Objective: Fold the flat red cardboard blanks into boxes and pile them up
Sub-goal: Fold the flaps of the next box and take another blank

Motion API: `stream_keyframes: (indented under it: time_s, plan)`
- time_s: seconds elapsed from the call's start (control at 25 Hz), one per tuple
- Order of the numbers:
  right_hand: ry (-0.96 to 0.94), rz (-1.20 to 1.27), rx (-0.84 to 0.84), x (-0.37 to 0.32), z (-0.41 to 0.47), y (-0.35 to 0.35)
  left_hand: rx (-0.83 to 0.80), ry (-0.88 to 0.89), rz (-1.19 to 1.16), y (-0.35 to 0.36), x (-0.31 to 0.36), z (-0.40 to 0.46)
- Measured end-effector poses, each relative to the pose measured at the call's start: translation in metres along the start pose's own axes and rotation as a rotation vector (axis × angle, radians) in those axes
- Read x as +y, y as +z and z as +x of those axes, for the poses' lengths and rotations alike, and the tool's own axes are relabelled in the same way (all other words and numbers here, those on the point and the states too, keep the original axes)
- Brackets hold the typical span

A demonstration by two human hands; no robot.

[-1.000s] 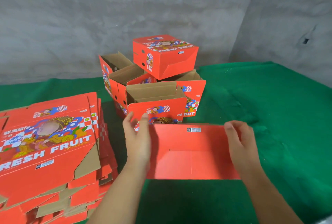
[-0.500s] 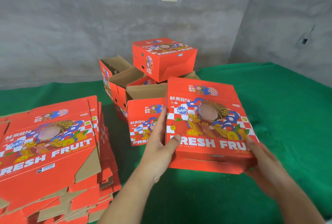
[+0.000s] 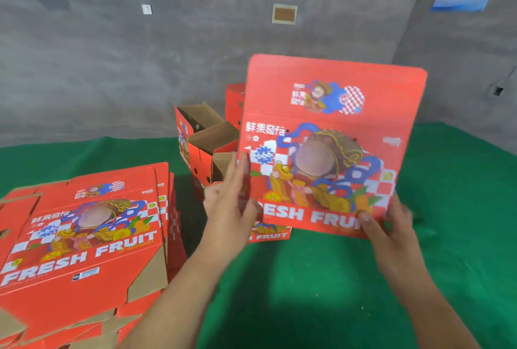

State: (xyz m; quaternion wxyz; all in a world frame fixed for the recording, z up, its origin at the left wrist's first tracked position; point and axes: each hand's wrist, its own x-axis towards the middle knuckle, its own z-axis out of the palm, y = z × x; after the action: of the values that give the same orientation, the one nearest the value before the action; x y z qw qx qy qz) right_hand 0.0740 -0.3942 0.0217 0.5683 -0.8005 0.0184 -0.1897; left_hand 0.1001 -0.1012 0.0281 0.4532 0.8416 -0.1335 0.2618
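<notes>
Head view showed a folded box (image 3: 321, 153) held up off the green desk (image 3: 461, 209), printed face tilted toward the camera and its lid flap standing upright. The right hand (image 3: 391, 228) had its grip on the lower right corner, thumb on the print and fingers behind. The left hand (image 3: 232, 203) lay against the lower left edge with fingers mostly straight and blurred; whether it pinched the edge could not be told.

Behind the box, a pile (image 3: 207, 147) of finished boxes sat near the wall, several with open tops. A stack of flat blanks (image 3: 84, 237) lay at the left of the desk, well apart from the held box.

By my reading, folding on this box was nearly over and the step in hand was carrying it to the pile. The next move called for lowering the lid flap if it was meant to close, then setting the box squarely on an even spot so the open-topped boxes beneath would not tip or buckle.
</notes>
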Motion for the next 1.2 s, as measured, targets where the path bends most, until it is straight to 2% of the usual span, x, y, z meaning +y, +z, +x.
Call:
stream_keyframes:
  time_s: [0.08, 0.16, 0.24, 0.32, 0.36, 0.48, 0.6, 0.72, 0.8, 0.92, 1.04, 1.12, 1.2]
  plan:
    - [-0.049, -0.087, 0.053, -0.014, 0.032, 0.028, 0.066, -0.006, 0.071, -0.01, -0.011, 0.024]
    - [-0.118, -0.067, 0.017, -0.031, 0.068, 0.059, 0.071, -0.021, 0.082, -0.019, -0.026, 0.052]
    - [-0.07, -0.079, -0.117, -0.044, 0.104, 0.088, -0.127, -0.134, 0.211, -0.03, -0.038, 0.079]
    - [0.09, -0.088, -0.263, -0.046, 0.123, 0.11, -0.385, -0.326, 0.331, -0.037, -0.046, 0.094]
    - [0.148, -0.067, -0.298, -0.044, 0.124, 0.118, -0.419, -0.382, 0.318, -0.038, -0.049, 0.096]
    - [0.189, -0.075, -0.324, -0.03, 0.106, 0.135, -0.286, -0.409, 0.138, -0.032, -0.053, 0.082]
    - [0.229, -0.114, -0.373, -0.021, 0.083, 0.151, -0.227, -0.455, -0.042, -0.016, -0.054, 0.061]
    - [0.239, -0.072, -0.305, -0.022, 0.069, 0.157, -0.167, -0.447, -0.143, -0.001, -0.051, 0.041]
    - [0.254, -0.024, -0.205, -0.024, 0.061, 0.154, -0.069, -0.437, -0.192, 0.005, -0.049, 0.031]
    - [0.272, 0.098, -0.071, -0.025, 0.053, 0.144, 0.174, -0.373, -0.134, 0.004, -0.049, 0.028]
    - [0.253, 0.152, -0.026, -0.029, 0.05, 0.134, 0.414, -0.27, 0.009, -0.001, -0.054, 0.031]
    - [0.251, 0.138, -0.049, -0.032, 0.049, 0.131, 0.469, -0.207, 0.067, -0.004, -0.059, 0.033]
    - [0.262, 0.09, -0.142, -0.031, 0.045, 0.131, 0.394, -0.206, 0.036, -0.002, -0.063, 0.028]
